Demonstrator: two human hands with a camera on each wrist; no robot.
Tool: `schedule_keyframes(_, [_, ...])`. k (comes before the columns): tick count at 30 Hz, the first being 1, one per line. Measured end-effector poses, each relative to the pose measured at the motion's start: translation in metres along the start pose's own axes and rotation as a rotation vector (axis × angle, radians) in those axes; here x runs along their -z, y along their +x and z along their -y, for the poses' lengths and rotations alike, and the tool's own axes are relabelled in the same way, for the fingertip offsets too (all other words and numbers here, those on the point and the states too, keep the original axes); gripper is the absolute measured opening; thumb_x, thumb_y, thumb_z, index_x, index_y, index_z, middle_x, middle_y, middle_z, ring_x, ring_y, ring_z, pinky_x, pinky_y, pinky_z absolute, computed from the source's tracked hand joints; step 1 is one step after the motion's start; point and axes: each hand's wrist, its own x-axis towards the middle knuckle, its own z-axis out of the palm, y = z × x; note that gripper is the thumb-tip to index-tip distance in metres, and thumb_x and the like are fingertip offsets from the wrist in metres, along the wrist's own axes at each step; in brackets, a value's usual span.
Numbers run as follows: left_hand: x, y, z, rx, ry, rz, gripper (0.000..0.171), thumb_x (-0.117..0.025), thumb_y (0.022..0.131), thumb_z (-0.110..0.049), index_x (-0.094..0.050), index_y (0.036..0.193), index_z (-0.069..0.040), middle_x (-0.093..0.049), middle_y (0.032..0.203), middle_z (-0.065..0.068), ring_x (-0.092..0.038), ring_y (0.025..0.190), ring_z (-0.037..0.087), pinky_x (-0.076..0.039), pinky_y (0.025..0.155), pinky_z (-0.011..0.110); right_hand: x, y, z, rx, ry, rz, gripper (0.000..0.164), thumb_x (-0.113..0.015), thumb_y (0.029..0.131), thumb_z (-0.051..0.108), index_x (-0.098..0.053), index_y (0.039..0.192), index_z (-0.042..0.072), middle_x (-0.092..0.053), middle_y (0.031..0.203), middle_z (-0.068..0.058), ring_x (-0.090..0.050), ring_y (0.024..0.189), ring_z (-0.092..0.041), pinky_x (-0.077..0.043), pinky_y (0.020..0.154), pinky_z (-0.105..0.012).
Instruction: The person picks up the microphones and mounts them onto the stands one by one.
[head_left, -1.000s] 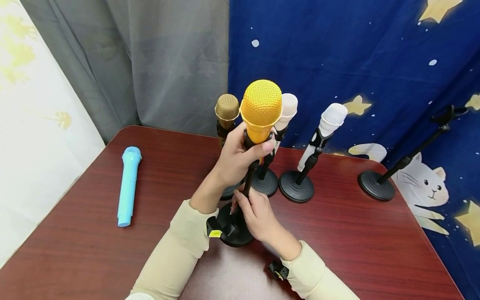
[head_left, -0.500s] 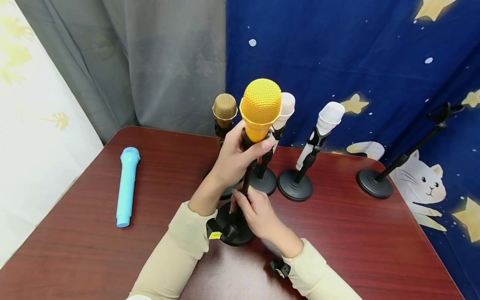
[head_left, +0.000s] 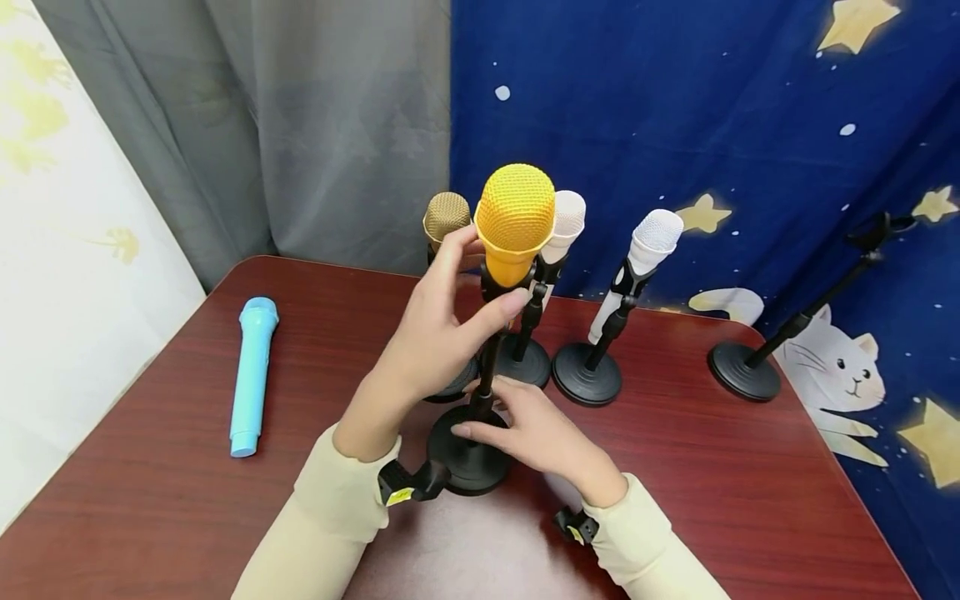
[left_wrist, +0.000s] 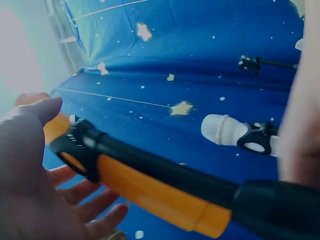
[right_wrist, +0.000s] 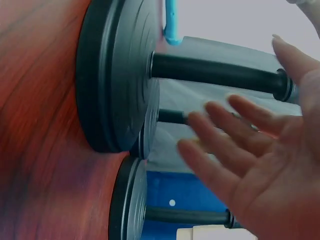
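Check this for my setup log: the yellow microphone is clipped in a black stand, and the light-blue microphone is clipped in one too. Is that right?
Not quite: the light-blue microphone isn't clipped in anything; the head view shows it lying on the table. The yellow microphone is indeed clipped in a black stand.

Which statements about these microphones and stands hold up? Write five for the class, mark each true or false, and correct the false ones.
1. The blue microphone lies on the table. True.
2. The bronze microphone stands farther back than the yellow microphone. True.
3. The yellow microphone lies loose on the table. False: it sits in the clip of a black stand.
4. The rightmost stand in the head view holds no microphone. True.
5. The right grip is clenched round the blue microphone. False: its fingers are spread near the black stand's pole.
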Motion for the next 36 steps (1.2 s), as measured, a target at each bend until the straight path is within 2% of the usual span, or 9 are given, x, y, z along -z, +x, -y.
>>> schedule_keyframes(5, [0.01, -0.008, -0.005, 0.115, 0.045, -0.057, 0.047, -0.068, 0.096, -0.031, -0.048, 0.135, -0.013, -0.061, 0.119, 0.001, -0.058, 0.112, 0.01, -0.053, 0.099, 0.035, 0.0, -0.001, -0.005, -0.047, -0.138, 0.119, 0.048, -0.077, 0.083, 0.058, -0.066, 0.117, 0.026, -0.069, 0.112, 0.013, -0.065, 0.103, -0.004, -0.053, 0.091, -0.028])
schedule_keyframes(8, [0.016, -0.012, -0.005, 0.217, 0.062, -0.036, 0.039, -0.065, 0.098, -0.038, -0.051, 0.126, -0.016, -0.062, 0.109, -0.001, -0.061, 0.102, 0.01, -0.054, 0.093, 0.036, -0.003, -0.002, -0.008, -0.05, -0.201, 0.176, 0.053, -0.079, 0.08, 0.059, -0.065, 0.117, 0.024, -0.067, 0.11, 0.012, -0.064, 0.101, -0.005, -0.053, 0.088, -0.027])
schedule_keyframes(12, [0.022, -0.018, -0.003, 0.348, 0.094, 0.12, 0.034, -0.059, 0.1, -0.048, -0.057, 0.122, -0.023, -0.067, 0.106, -0.005, -0.065, 0.098, 0.012, -0.054, 0.089, 0.037, -0.007, -0.003, -0.01, -0.044, -0.274, 0.233, 0.067, -0.082, 0.077, 0.058, -0.062, 0.13, 0.022, -0.064, 0.127, 0.007, -0.061, 0.115, -0.008, -0.052, 0.097, -0.033])
schedule_keyframes(15, [0.024, -0.022, 0.002, 0.39, 0.126, 0.264, 0.037, -0.052, 0.101, -0.054, -0.061, 0.124, -0.027, -0.07, 0.11, -0.006, -0.067, 0.101, 0.012, -0.054, 0.09, 0.039, -0.01, -0.004, -0.012, -0.04, -0.325, 0.254, 0.075, -0.085, 0.075, 0.055, -0.06, 0.137, 0.02, -0.059, 0.14, 0.004, -0.057, 0.128, -0.012, -0.051, 0.103, -0.038])
schedule_keyframes(20, [0.023, -0.028, 0.013, 0.374, 0.151, 0.476, 0.041, -0.057, 0.099, -0.053, -0.063, 0.128, -0.024, -0.071, 0.113, -0.009, -0.068, 0.103, 0.009, -0.055, 0.092, 0.039, -0.016, -0.005, -0.013, -0.034, -0.415, 0.245, 0.079, -0.089, 0.069, 0.054, -0.064, 0.131, 0.014, -0.062, 0.137, -0.002, -0.059, 0.126, -0.018, -0.053, 0.098, -0.041])
schedule_keyframes(22, [0.022, -0.03, 0.019, 0.339, 0.184, 0.568, 0.038, -0.065, 0.097, -0.047, -0.065, 0.126, -0.022, -0.072, 0.112, -0.009, -0.068, 0.102, 0.007, -0.056, 0.092, 0.037, -0.018, -0.006, -0.013, -0.043, -0.453, 0.24, 0.078, -0.089, 0.067, 0.056, -0.066, 0.127, 0.012, -0.064, 0.133, -0.004, -0.061, 0.123, -0.018, -0.054, 0.095, -0.04])
schedule_keyframes(27, [0.015, -0.03, 0.034, 0.231, 0.272, 0.762, 0.031, -0.071, 0.095, -0.029, -0.069, 0.124, -0.017, -0.074, 0.116, -0.004, -0.068, 0.105, 0.007, -0.055, 0.094, 0.033, -0.02, -0.006, -0.013, -0.062, -0.459, 0.227, 0.093, -0.091, 0.064, 0.057, -0.058, 0.139, 0.013, -0.061, 0.14, -0.004, -0.058, 0.127, -0.018, -0.054, 0.099, -0.041])
schedule_keyframes(30, [0.012, -0.028, 0.043, 0.216, 0.248, 0.812, 0.029, -0.07, 0.096, -0.025, -0.071, 0.123, -0.016, -0.075, 0.118, -0.003, -0.067, 0.109, 0.008, -0.054, 0.097, 0.034, -0.02, -0.006, -0.013, -0.061, -0.432, 0.234, 0.098, -0.091, 0.065, 0.055, -0.053, 0.144, 0.013, -0.059, 0.143, -0.004, -0.058, 0.129, -0.018, -0.052, 0.102, -0.041])
schedule_keyframes(36, [0.012, -0.027, 0.055, 0.214, 0.173, 0.827, 0.025, -0.072, 0.095, -0.026, -0.074, 0.118, -0.017, -0.076, 0.109, -0.005, -0.065, 0.102, 0.005, -0.053, 0.092, 0.028, -0.02, -0.006, -0.016, -0.084, -0.393, 0.27, 0.093, -0.09, 0.068, 0.052, -0.053, 0.144, 0.012, -0.061, 0.137, -0.005, -0.06, 0.124, -0.018, -0.052, 0.102, -0.041])
